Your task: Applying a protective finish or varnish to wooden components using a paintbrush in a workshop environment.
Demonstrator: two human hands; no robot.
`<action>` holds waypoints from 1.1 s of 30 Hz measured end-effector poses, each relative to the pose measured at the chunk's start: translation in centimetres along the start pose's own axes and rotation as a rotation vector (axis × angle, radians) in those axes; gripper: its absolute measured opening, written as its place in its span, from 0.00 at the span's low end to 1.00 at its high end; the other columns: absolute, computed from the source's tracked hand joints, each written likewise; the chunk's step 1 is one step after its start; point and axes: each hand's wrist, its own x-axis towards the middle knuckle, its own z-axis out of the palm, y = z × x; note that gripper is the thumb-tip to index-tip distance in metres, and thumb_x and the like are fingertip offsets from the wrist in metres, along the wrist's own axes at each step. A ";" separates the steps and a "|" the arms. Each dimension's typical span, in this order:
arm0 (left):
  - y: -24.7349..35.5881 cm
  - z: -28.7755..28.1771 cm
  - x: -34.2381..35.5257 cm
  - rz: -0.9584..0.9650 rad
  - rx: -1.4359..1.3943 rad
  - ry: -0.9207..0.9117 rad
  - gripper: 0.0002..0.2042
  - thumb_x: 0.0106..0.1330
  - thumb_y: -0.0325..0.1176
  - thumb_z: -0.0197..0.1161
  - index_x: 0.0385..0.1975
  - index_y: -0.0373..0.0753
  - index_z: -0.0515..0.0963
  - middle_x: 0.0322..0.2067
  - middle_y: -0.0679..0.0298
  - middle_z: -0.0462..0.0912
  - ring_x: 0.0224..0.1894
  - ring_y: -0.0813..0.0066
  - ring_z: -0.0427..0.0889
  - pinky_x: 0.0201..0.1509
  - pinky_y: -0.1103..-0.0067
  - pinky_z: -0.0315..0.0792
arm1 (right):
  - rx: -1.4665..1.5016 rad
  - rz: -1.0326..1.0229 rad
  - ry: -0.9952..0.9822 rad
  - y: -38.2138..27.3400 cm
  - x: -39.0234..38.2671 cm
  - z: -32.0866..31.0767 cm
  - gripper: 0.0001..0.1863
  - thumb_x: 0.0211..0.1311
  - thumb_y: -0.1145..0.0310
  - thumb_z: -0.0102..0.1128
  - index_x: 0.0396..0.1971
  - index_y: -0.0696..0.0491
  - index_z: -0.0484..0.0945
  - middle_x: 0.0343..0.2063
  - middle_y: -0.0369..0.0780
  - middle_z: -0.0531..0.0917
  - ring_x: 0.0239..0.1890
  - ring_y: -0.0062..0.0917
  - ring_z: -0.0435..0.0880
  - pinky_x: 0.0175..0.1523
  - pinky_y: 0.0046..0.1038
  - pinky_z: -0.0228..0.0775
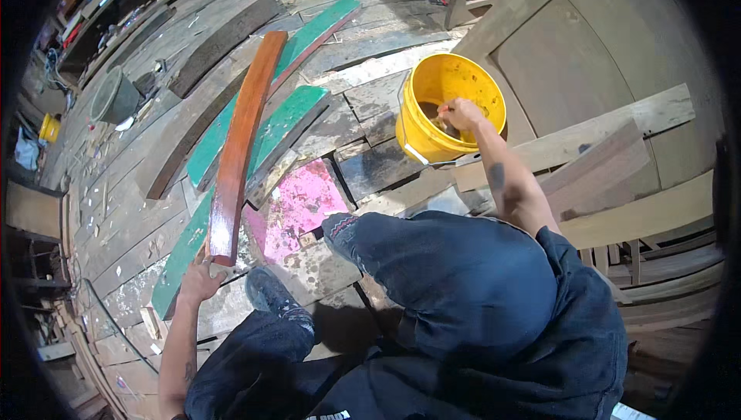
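Note:
A long board (247, 142), glossy reddish brown, lies slanted across two green-painted planks (309, 42), (286, 123). My left hand (202, 279) grips the board’s near end. My right hand (465, 114) is closed on what looks like a brush with an orange handle (445, 110), its lower part down inside a yellow bucket (424, 139). The bucket has dark stains inside and a wire handle.
Dark curved timbers (220, 42) lie behind the boards, near a grey bucket (112, 99). Pale planks (656, 111) and wooden panels (571, 57) are at the right. A cluttered wooden shelf (93, 26) stands at upper left. A pink patch (297, 196) marks the floor, beside my feet.

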 end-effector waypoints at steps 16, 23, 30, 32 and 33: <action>-1.6 2.6 0.1 0.010 -0.093 0.129 0.32 0.57 0.47 0.68 0.60 0.37 0.71 0.62 0.42 0.68 0.64 0.44 0.69 0.64 0.56 0.67 | 0.262 -0.019 0.198 -4.3 1.4 -0.7 0.15 0.63 0.59 0.59 0.42 0.54 0.83 0.37 0.50 0.86 0.44 0.45 0.85 0.50 0.39 0.75; -1.5 3.3 -1.0 0.044 -0.108 0.244 0.34 0.55 0.44 0.69 0.63 0.44 0.68 0.63 0.51 0.66 0.67 0.47 0.63 0.60 0.47 0.68 | 0.654 0.152 0.538 -0.3 4.0 -1.8 0.20 0.70 0.57 0.55 0.44 0.63 0.78 0.36 0.49 0.85 0.37 0.33 0.87 0.43 0.32 0.77; -1.6 3.1 -1.3 0.030 -0.141 0.216 0.39 0.55 0.41 0.70 0.69 0.45 0.62 0.66 0.51 0.63 0.68 0.48 0.63 0.62 0.52 0.69 | 0.947 0.351 0.641 0.7 3.1 -3.1 0.18 0.75 0.57 0.47 0.46 0.59 0.68 0.37 0.48 0.84 0.35 0.29 0.89 0.26 0.23 0.72; -1.8 2.9 -0.8 0.014 -0.154 0.202 0.40 0.55 0.40 0.69 0.70 0.46 0.59 0.66 0.49 0.63 0.67 0.46 0.64 0.63 0.55 0.70 | 1.059 0.366 0.651 1.0 2.8 -3.5 0.17 0.76 0.57 0.47 0.46 0.58 0.66 0.39 0.50 0.84 0.35 0.31 0.89 0.22 0.22 0.71; -2.1 2.8 -0.7 0.016 -0.159 0.200 0.40 0.55 0.40 0.69 0.70 0.46 0.59 0.66 0.49 0.63 0.67 0.46 0.64 0.63 0.55 0.70 | 1.054 0.365 0.651 1.1 2.9 -3.6 0.17 0.76 0.57 0.47 0.46 0.58 0.66 0.39 0.50 0.84 0.35 0.31 0.89 0.22 0.22 0.71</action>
